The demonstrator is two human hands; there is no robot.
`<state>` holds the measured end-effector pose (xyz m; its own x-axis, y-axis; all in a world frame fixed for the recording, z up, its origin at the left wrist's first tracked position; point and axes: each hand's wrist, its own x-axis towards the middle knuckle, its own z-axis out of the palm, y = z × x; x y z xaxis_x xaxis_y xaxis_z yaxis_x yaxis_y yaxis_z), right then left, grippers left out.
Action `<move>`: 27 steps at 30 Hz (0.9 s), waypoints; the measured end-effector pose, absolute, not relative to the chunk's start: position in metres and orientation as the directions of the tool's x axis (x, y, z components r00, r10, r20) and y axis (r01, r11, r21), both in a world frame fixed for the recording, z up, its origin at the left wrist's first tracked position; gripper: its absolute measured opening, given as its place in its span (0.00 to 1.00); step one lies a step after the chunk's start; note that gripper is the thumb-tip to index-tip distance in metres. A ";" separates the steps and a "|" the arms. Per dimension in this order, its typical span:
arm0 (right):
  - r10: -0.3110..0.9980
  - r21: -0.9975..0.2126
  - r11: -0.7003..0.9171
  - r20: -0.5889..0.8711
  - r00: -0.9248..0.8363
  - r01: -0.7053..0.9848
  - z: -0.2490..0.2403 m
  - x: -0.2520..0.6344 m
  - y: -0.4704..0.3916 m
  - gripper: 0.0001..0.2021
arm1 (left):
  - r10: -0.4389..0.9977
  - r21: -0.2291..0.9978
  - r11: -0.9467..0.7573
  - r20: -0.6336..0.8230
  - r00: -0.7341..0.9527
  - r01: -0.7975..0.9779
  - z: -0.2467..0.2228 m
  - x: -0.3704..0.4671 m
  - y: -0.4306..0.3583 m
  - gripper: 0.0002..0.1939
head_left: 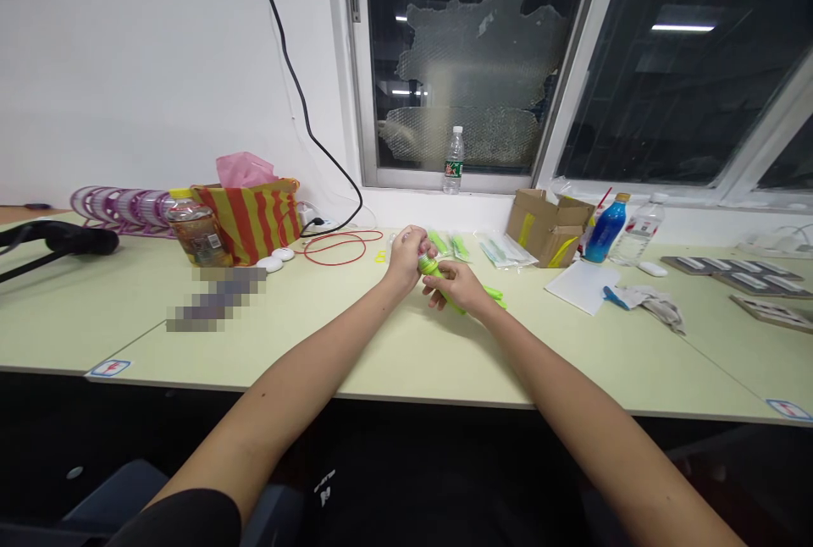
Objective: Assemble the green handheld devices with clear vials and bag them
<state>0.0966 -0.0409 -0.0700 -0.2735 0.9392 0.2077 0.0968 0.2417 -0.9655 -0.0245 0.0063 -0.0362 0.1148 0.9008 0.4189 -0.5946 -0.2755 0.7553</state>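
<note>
A lime-green tube-shaped object point(429, 266) with a ridged collar is held between my two hands above the table, tilted. My left hand point(406, 259) is closed around its upper end, where a clear part partly shows. Lower down, my right hand point(458, 286) grips the green body with thumb and fingers. Its exact kind I cannot make out. Behind my right wrist lies a bright green piece point(495, 296), partly hidden. Just beyond my hands are green items in clear bags point(458, 247). A small yellow piece point(380, 256) lies left of my left hand.
On the right stand a cardboard box point(547, 227), a blue bottle point(606, 229) and a clear bottle point(637, 232), near white paper point(577, 285) and a glove point(651, 303). Leftward are a red cable point(340, 248), a striped bag point(254, 221) and a drink bottle point(198, 229).
</note>
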 end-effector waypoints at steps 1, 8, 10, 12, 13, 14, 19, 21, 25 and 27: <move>0.941 -0.947 0.281 0.240 -0.239 0.156 -0.071 0.096 -0.041 0.16 | 0.906 0.753 -0.280 0.413 0.096 -0.595 -0.037 -0.024 0.007 0.09; 0.775 -0.372 0.389 0.627 -0.080 0.843 -0.072 0.089 -0.049 0.11 | 0.933 0.709 -0.265 0.361 0.012 -0.653 -0.038 -0.022 0.010 0.09; 0.761 -0.230 0.313 0.641 -0.099 0.921 -0.071 0.085 -0.051 0.10 | 0.947 0.698 -0.232 0.322 0.007 -0.678 -0.037 -0.022 0.010 0.10; 0.768 -0.181 0.290 0.631 -0.115 0.940 -0.071 0.083 -0.051 0.10 | 0.955 0.689 -0.214 0.296 -0.001 -0.692 -0.036 -0.022 0.009 0.11; 0.772 -0.196 0.299 0.625 -0.116 0.934 -0.071 0.083 -0.050 0.10 | 0.957 0.687 -0.211 0.288 -0.005 -0.695 -0.037 -0.023 0.008 0.11; 0.779 -0.242 0.325 0.617 -0.114 0.914 -0.071 0.084 -0.049 0.10 | 0.959 0.688 -0.209 0.283 -0.008 -0.694 -0.037 -0.023 0.008 0.11; 0.913 -0.851 0.377 0.274 -0.303 0.365 -0.069 0.105 -0.041 0.20 | 0.942 0.727 -0.172 0.320 0.107 -0.664 -0.037 -0.023 0.000 0.15; 0.851 -0.984 0.154 0.087 -0.517 0.087 -0.068 0.113 -0.040 0.28 | 0.915 0.740 -0.118 0.340 0.217 -0.662 -0.036 -0.023 -0.005 0.15; 0.689 -0.979 -0.146 0.004 -0.725 -0.145 -0.071 0.118 -0.039 0.32 | 0.876 0.721 -0.034 0.355 0.327 -0.692 -0.030 -0.023 -0.011 0.14; 0.693 -0.964 -0.157 0.048 -0.719 -0.216 -0.075 0.117 -0.038 0.26 | 0.864 0.712 -0.023 0.367 0.344 -0.702 -0.029 -0.023 -0.012 0.13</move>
